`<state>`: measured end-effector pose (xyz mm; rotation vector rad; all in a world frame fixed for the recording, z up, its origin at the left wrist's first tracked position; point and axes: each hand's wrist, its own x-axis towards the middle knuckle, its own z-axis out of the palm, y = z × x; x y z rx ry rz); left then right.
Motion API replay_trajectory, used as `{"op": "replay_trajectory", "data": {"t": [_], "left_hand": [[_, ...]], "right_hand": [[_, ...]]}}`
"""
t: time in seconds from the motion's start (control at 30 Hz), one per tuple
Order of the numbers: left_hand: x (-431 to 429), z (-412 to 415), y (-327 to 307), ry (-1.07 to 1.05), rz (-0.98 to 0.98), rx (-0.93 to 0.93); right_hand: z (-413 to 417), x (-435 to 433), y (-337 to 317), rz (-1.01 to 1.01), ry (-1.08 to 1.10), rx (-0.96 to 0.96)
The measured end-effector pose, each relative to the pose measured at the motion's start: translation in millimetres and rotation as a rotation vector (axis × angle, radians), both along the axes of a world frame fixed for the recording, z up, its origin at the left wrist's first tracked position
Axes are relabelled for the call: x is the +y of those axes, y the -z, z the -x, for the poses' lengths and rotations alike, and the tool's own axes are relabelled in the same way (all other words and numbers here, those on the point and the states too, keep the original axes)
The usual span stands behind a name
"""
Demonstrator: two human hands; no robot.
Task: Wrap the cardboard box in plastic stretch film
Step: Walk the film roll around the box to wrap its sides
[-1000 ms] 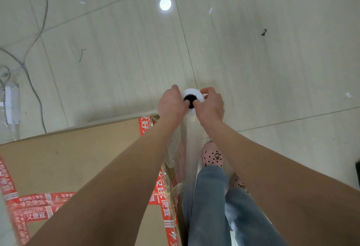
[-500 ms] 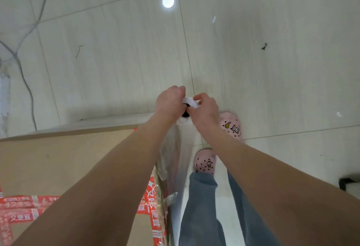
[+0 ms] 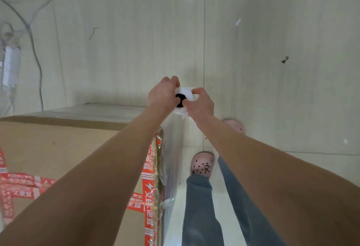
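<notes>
A pale tiled floor [image 3: 126, 47] fills the view, with cables [image 3: 37, 60] trailing at 10 o'clock. The cardboard box [image 3: 58, 148] sits at 8 o'clock. Just off its far corner, near centre, the left hand [image 3: 161, 95] and right hand [image 3: 201, 104] both grip the top end of the upright film roll [image 3: 185, 91]. Stretch film [image 3: 171, 148] runs from the roll along the box's side toward 6 o'clock and lies crinkled over the edge. The wrapping looks partly done: the box top is bare and its other sides are hidden.

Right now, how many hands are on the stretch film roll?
2. The left hand grips the stretch film roll on its left side, the right hand on its right, both at the top end.
</notes>
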<state>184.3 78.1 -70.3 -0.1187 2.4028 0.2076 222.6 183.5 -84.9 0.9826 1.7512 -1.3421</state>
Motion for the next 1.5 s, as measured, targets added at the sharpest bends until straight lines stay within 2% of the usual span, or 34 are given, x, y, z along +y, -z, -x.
{"op": "replay_trajectory", "data": {"t": [0.1,0.2,0.33,0.5,0.73,0.93,1.13,1.37,1.5], "left_hand": [[11,8,4,0.123,0.056,-0.045],[15,16,7,0.121,0.117,-0.058],[3,24,7,-0.073,0.083,-0.03],[-19,27,4,-0.363,0.047,0.024],[-48,22,7,-0.681,-0.004,0.084],[-65,20,10,-0.788,-0.016,0.078],[-82,20,10,-0.706,-0.006,0.038],[-91,35,1,-0.263,0.041,0.023],[-101,46,-2,-0.3,0.028,0.007]], "right_hand": [[5,5,0,-0.018,-0.054,-0.013],[13,9,1,-0.034,-0.115,0.006],[24,1,0,-0.015,-0.143,0.033],[36,-27,2,0.046,-0.059,-0.013],[63,-47,9,0.087,-0.296,0.075],[69,-65,12,0.086,-0.401,0.079],[74,-78,7,0.038,-0.503,0.085],[77,-89,-4,-0.065,-0.558,0.066],[90,-99,-7,-0.113,-0.609,0.067]]}}
